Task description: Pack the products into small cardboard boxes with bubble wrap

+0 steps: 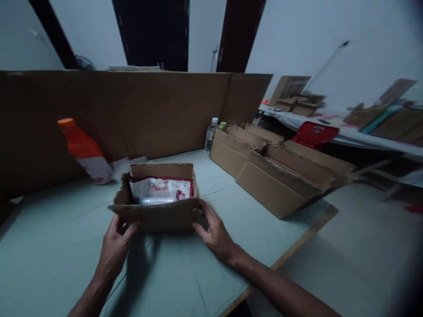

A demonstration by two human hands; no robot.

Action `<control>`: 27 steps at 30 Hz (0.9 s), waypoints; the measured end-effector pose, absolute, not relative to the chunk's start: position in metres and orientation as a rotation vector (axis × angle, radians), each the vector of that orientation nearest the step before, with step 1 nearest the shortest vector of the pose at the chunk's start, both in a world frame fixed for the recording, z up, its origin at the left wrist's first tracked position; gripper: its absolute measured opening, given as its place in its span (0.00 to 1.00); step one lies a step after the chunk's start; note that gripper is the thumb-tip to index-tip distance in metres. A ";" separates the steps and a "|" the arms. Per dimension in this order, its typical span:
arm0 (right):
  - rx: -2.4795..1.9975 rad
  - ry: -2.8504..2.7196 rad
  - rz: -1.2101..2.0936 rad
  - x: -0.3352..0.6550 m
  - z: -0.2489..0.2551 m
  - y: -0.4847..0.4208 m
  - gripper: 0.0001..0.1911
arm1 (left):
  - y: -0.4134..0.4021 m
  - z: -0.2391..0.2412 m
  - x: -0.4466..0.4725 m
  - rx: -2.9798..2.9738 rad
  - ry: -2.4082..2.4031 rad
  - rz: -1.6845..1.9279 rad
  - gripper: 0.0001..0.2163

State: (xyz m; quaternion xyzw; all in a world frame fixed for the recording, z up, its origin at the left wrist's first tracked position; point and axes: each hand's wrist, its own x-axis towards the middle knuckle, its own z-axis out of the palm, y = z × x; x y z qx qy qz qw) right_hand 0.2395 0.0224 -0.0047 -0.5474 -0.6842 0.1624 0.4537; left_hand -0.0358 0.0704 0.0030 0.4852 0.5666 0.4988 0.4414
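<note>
A small open cardboard box (161, 219) stands on the pale green table covering in front of me. Inside it lie a red and white printed packet (165, 187) and a clear, shiny wrapped item (158, 200) whose kind I cannot make out. My left hand (115, 240) grips the box's near left corner, its fingertips partly hidden behind the cardboard. At the near right corner, my right hand (214, 231) holds the box's side between thumb and fingers.
An orange and white bottle (86, 152) leans at the back left before a tall cardboard panel (165, 114). Larger open cardboard boxes (274, 185) stand to the right, with a clear plastic bottle (210, 135) behind them. The table's right edge (297, 246) runs diagonally. A red chair (313, 134) stands beyond.
</note>
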 end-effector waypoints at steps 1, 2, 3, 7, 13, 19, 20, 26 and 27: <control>-1.354 -1.709 0.429 0.243 -0.008 0.021 0.32 | 0.069 -0.003 -0.036 1.170 1.488 1.199 0.34; -1.361 -1.730 0.467 0.247 -0.012 0.019 0.33 | 0.068 -0.009 -0.035 1.151 1.579 1.165 0.35; -1.369 -1.751 0.503 0.251 -0.015 0.018 0.34 | 0.067 -0.016 -0.034 1.153 1.660 1.140 0.36; -1.381 -1.810 0.554 0.270 -0.027 0.023 0.39 | 0.078 -0.027 -0.014 1.256 1.713 1.131 0.34; -1.477 -1.668 0.378 0.323 -0.039 0.049 0.38 | 0.151 -0.020 0.069 1.272 1.312 1.161 0.32; -1.555 -1.490 0.248 0.375 -0.055 0.079 0.34 | 0.207 -0.033 0.181 1.246 1.081 1.197 0.47; -1.563 -1.464 0.250 0.380 -0.059 0.084 0.35 | 0.209 -0.036 0.198 1.256 1.026 1.184 0.47; -1.586 -1.409 0.344 0.401 -0.077 0.099 0.37 | 0.208 -0.055 0.265 1.352 0.729 1.062 0.47; -1.600 -1.418 0.341 0.405 -0.078 0.099 0.36 | 0.207 -0.057 0.267 1.375 0.699 1.042 0.47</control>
